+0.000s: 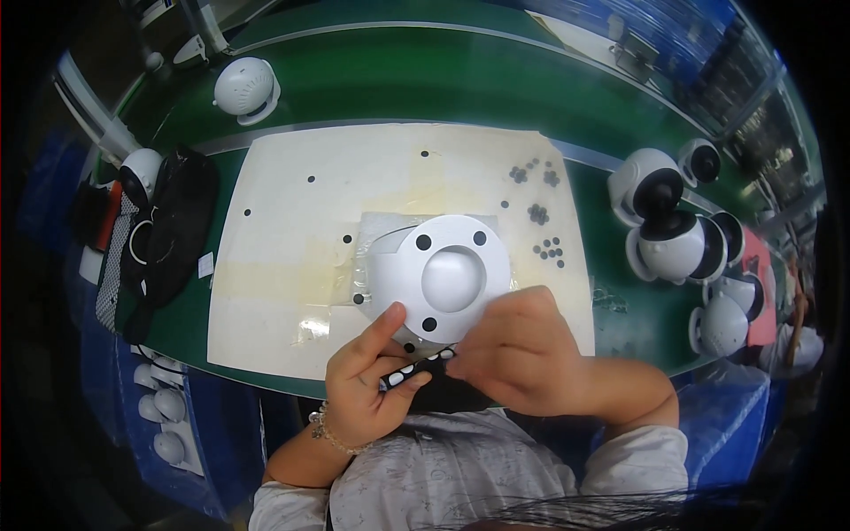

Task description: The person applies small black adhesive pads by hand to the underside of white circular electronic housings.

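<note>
Hands [452, 367] pinch black strip [414, 370] (white dots) by dome [447, 276].

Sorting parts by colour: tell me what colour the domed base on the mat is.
White domed base with black dots, seen in the head view.

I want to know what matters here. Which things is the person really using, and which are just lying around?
In use:
left hand and right hand, pinching a black strip with white holes
white round base with black dots
cream mat

Lying about:
loose black dots
finished white dome cameras
single white camera
black pouch
</note>
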Demonstrator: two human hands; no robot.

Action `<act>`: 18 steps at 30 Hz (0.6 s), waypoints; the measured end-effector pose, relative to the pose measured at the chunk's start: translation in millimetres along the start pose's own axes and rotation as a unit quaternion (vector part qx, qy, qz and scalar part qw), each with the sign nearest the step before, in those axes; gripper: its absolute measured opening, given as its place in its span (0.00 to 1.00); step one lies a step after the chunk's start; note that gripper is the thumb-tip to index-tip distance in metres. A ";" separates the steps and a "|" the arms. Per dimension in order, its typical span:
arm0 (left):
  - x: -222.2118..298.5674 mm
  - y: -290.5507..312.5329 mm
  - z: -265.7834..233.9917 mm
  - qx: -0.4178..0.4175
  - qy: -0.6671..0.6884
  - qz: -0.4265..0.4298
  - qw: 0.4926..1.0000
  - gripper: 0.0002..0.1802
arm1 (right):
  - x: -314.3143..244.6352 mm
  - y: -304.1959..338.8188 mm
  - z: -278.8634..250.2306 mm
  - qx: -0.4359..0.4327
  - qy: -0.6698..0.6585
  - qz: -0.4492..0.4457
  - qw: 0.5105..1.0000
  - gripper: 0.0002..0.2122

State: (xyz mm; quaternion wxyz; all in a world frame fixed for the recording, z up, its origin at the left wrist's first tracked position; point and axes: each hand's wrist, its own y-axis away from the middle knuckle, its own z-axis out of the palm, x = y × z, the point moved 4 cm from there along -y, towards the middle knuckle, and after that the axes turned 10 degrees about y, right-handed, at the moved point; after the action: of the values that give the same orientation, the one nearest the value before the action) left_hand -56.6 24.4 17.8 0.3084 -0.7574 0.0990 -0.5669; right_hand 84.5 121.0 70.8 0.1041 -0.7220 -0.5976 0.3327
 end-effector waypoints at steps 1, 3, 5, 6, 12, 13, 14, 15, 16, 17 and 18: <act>0.0 -0.6 -0.5 0.003 -0.004 -0.007 1.000 0.09 | 0.4 2.1 -1.8 0.007 -0.030 -0.010 0.999 0.09; 0.0 -0.6 -1.1 0.002 -0.005 -0.006 1.000 0.09 | 3.5 3.5 -6.1 0.014 -0.061 -0.022 0.998 0.08; 0.4 -1.1 -0.4 0.000 -0.005 -0.004 1.000 0.09 | 20.6 0.8 -15.3 0.046 -0.003 0.092 0.995 0.07; 0.8 -1.6 0.1 0.004 -0.008 -0.005 1.000 0.09 | 27.4 3.0 -11.9 0.031 -0.015 0.104 0.994 0.06; -0.1 -2.1 0.4 0.009 -0.010 -0.007 1.000 0.09 | 30.4 6.7 -7.0 0.005 -0.076 0.141 0.987 0.04; -0.1 -2.2 0.3 0.010 -0.010 -0.003 1.000 0.09 | 29.9 6.0 -7.0 0.005 -0.076 0.142 0.987 0.04; -0.4 -1.7 0.1 0.010 -0.010 -0.004 1.000 0.09 | 28.8 4.9 -7.2 0.000 -0.073 0.139 0.988 0.03; -0.7 -1.1 -0.5 0.008 -0.013 -0.005 1.000 0.09 | 28.0 4.4 -6.9 -0.006 -0.069 0.136 0.988 0.03; -1.0 -0.6 -0.7 0.007 -0.015 -0.006 1.000 0.10 | 27.8 4.6 -6.4 -0.006 -0.070 0.137 0.988 0.03; -1.2 -0.8 -0.6 0.007 -0.015 -0.007 1.000 0.10 | 27.9 5.0 -6.0 -0.006 -0.067 0.140 0.988 0.03; -1.0 -1.6 -0.4 0.007 -0.012 -0.005 1.000 0.10 | 27.8 5.3 -5.6 -0.005 -0.065 0.144 0.987 0.03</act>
State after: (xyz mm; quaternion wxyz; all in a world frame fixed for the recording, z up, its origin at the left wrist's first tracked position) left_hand -57.7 26.0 18.0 0.3123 -0.7621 0.0875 -0.5604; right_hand 93.8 146.9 62.2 0.0121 -0.7780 -0.4944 0.3875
